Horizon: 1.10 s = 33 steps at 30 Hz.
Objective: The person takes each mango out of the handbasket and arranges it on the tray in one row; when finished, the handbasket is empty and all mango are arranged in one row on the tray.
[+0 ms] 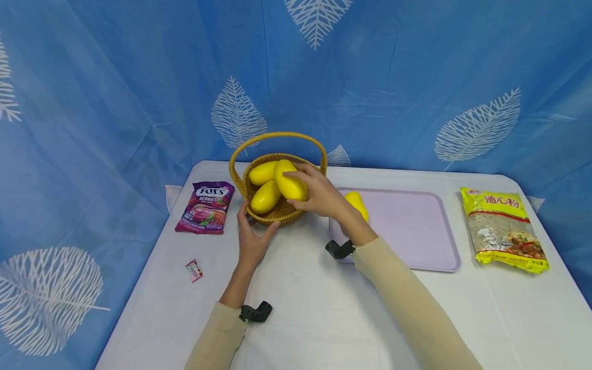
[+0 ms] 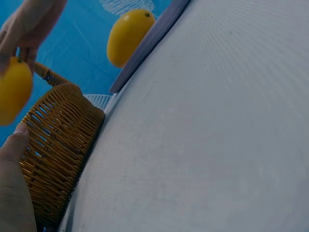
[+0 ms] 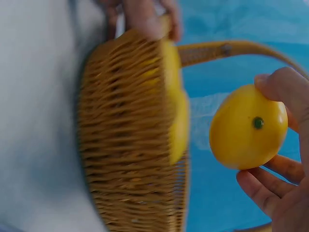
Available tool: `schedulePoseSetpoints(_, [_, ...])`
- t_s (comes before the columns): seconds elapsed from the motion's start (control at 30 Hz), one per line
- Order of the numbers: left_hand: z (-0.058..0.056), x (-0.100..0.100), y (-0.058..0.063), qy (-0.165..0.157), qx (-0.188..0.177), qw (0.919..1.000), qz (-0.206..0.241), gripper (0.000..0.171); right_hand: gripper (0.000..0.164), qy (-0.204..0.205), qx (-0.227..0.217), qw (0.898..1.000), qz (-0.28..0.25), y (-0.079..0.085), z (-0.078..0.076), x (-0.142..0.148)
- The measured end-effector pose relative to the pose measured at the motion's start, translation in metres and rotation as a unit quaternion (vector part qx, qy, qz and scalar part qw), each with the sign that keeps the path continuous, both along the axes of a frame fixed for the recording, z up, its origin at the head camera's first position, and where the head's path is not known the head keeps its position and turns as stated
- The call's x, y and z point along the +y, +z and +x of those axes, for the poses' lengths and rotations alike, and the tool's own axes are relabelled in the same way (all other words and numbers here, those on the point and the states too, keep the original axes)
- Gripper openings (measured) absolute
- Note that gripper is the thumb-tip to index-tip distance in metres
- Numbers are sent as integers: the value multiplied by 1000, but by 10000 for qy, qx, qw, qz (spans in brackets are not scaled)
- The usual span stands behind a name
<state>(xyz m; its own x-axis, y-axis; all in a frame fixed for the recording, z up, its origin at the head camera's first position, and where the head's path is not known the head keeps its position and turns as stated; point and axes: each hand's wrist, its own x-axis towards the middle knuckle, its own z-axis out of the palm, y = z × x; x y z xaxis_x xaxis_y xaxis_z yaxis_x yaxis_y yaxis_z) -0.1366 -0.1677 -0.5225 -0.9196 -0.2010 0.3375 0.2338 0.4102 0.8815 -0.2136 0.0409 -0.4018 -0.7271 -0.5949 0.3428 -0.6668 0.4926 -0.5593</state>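
Observation:
My right hand (image 1: pixel 324 196) holds a yellow mango (image 3: pixel 241 128) between thumb and fingers, above the wicker basket (image 1: pixel 289 218). The right wrist view shows this mango off to one side of the rim, its green stem spot facing the camera. Two more mangoes, one toward the back (image 1: pixel 261 173) and one nearer the front (image 1: pixel 265 198), lie inside the basket. At the basket's front left, my left hand (image 1: pixel 252 244) grips the rim, the thumb (image 2: pixel 17 140) against the woven wall. Another mango (image 1: pixel 357 205) lies on the lilac tray (image 1: pixel 402 226), partly hidden by the right wrist.
A tall arched handle (image 1: pixel 277 134) rises over the basket. Left of it are a purple candy bag (image 1: pixel 205 208) and a small wrapped candy (image 1: pixel 194 271). A yellow pasta bag (image 1: pixel 504 228) lies right of the tray. A blue leaf-print cloth (image 1: pixel 379 103) hangs behind the table.

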Motion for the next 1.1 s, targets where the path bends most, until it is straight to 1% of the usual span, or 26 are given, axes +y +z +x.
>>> schedulePoseSetpoints(0.17, [0,0,0,-17,97,9999,-29,94,60,132,481,9984,-285,15,21,10])
schedulePoseSetpoints(0.33, [0,1,0,8,135,9999,-10,94,61,112,812,9944,-661,26,38,31])
schedulePoseSetpoints(0.37, [2,2,5,-29,129,9999,38,93,61,96,883,9932,-746,27,40,37])
schedulePoseSetpoints(0.4, [4,3,9,-52,130,9999,63,92,61,64,940,9924,-798,29,42,42])
schedulePoseSetpoints(0.43, [4,4,11,-78,128,9998,92,92,60,3,979,9916,-841,29,44,48])
schedulePoseSetpoints(0.57, [4,4,13,-137,78,9997,179,92,60,-392,958,9910,-852,27,49,76])
schedulePoseSetpoints(0.63, [0,1,3,-97,57,9998,134,94,61,-662,859,9910,-787,23,50,92])
schedulePoseSetpoints(0.7, [-1,0,-1,-50,15,10000,70,94,63,-936,746,9903,-708,16,50,109])
schedulePoseSetpoints(0.87, [-1,0,-3,-17,-11,10000,33,93,66,-1531,443,9861,-472,-7,51,146])
schedulePoseSetpoints(1.0, [-1,0,-2,-32,-7,10000,92,93,66,-1818,150,9828,-299,-28,54,166])
schedulePoseSetpoints(1.1, [0,0,-2,-24,-12,9999,130,93,66,-1968,-28,9803,-166,-43,56,173])
